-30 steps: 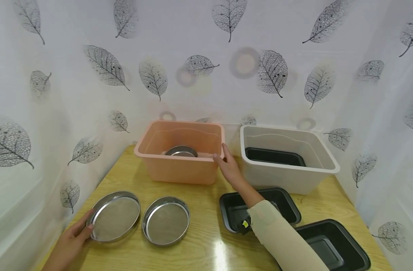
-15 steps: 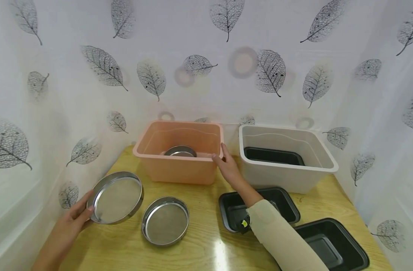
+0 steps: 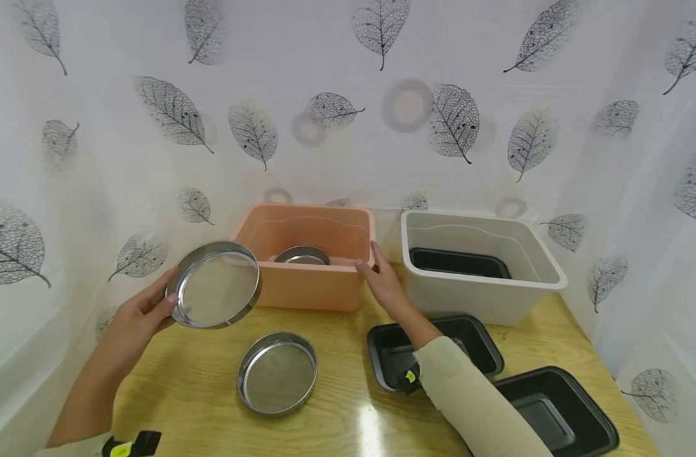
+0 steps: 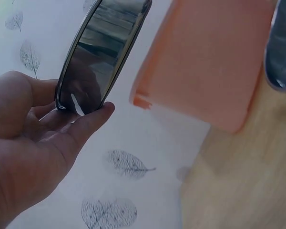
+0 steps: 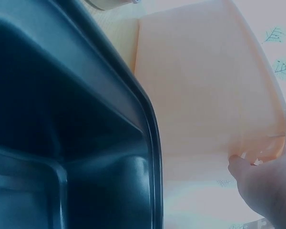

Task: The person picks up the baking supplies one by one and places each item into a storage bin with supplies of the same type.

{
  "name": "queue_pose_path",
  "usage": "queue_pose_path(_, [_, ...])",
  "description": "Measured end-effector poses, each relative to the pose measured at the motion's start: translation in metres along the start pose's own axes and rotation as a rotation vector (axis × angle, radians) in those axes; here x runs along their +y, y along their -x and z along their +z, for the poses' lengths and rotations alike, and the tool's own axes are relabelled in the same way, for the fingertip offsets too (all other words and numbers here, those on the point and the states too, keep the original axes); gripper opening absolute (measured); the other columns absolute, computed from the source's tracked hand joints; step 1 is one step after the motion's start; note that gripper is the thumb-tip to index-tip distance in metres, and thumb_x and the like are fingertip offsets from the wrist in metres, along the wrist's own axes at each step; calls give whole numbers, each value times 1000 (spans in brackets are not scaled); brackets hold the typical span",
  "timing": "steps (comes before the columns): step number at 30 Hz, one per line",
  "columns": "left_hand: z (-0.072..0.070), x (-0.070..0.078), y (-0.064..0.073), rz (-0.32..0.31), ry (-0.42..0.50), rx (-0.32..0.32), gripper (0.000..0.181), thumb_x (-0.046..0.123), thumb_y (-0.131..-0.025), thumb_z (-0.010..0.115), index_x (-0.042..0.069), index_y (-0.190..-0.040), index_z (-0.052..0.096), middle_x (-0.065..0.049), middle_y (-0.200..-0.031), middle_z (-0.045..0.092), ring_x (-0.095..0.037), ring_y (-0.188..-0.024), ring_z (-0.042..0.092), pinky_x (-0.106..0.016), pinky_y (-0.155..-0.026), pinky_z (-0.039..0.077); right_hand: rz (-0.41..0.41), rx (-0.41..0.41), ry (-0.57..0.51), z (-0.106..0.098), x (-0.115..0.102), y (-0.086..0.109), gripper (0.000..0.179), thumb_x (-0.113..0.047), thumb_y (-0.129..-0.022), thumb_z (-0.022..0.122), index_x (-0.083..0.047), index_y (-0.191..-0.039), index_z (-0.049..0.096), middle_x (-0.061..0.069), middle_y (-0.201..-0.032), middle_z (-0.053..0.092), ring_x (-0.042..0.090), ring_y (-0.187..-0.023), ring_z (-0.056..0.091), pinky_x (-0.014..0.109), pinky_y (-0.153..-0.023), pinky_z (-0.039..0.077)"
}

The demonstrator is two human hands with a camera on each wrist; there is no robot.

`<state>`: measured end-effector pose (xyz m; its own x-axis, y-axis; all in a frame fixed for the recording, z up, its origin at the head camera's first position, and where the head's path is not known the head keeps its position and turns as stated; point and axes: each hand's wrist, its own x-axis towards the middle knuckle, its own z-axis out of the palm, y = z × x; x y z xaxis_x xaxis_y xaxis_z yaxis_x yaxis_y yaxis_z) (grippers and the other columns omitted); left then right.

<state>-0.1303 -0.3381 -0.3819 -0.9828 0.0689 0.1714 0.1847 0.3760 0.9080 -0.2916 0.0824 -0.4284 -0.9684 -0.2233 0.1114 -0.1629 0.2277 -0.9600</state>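
My left hand (image 3: 135, 320) pinches the left edge of a round metal sieve (image 3: 219, 289), thumb on one side and fingers on the other. The sieve is raised and tilted above the table, overlapping the pink bin's front left corner in the head view. In the left wrist view its shiny side wall (image 4: 102, 57) shows between thumb and fingers. My right hand (image 3: 387, 289) grips the front right corner of the pink bin's rim, thumb in front. That pink bin (image 3: 308, 291) holds another sieve (image 3: 303, 255). A further sieve (image 3: 278, 376) lies on the table in front.
Right of the pink bin stands a white bin (image 3: 474, 298) with a black baking pan (image 3: 459, 263) inside. Two more black pans, one (image 3: 479, 343) under my right forearm and one (image 3: 554, 412) nearer me, lie on the wooden table (image 3: 348, 362). Leaf-print curtain (image 3: 336, 165) surrounds the table.
The left hand has lifted the sieve off the table, up and to the right toward the pink bin. The right hand keeps its grip on the bin's rim.
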Motion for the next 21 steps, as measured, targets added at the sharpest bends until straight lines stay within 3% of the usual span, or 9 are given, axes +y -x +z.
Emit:
queue_pose_path(6, [8, 16, -34, 24, -1, -40, 61, 28, -109, 46, 18, -163, 18, -23, -166, 16, 10, -124, 52, -12, -90, 51, -3, 10, 6, 0, 1, -1, 78, -47, -101, 56, -24, -164, 15, 1, -170, 15, 29, -154, 20, 47, -123, 24])
queue_pose_path(9, [12, 22, -51, 32, 8, -65, 61, 30, -109, 46, 21, -163, 18, -21, -166, 19, -7, -136, 50, -13, -93, 50, 4, 16, 17, 0, 1, 0, 77, -47, -101, 56, -25, -163, 16, 0, -169, 16, 30, -153, 22, 47, -123, 25])
queue_pose_path(12, [17, 26, -69, 28, 11, -91, 61, 31, -109, 45, 24, -163, 18, -16, -167, 19, -28, -145, 39, -13, -94, 49, 3, 18, 15, 0, 2, 0, 75, -45, -102, 56, -25, -163, 17, 1, -169, 16, 31, -153, 22, 47, -123, 25])
queue_pose_path(14, [21, 27, -81, 23, 14, -104, 61, 32, -109, 45, 25, -163, 18, -15, -168, 19, -36, -147, 35, -14, -95, 49, -4, 20, 8, 0, 2, 0, 74, -41, -103, 55, -23, -163, 17, 3, -170, 16, 32, -153, 22, 48, -123, 25])
queue_pose_path(21, [32, 30, -123, -13, 56, -144, 60, 28, -109, 45, 23, -163, 19, -10, -168, 19, -36, -147, 35, -19, -98, 49, -20, 24, -6, 0, 3, -2, 72, -35, -104, 56, -21, -163, 17, 4, -170, 15, 31, -153, 21, 48, -123, 25])
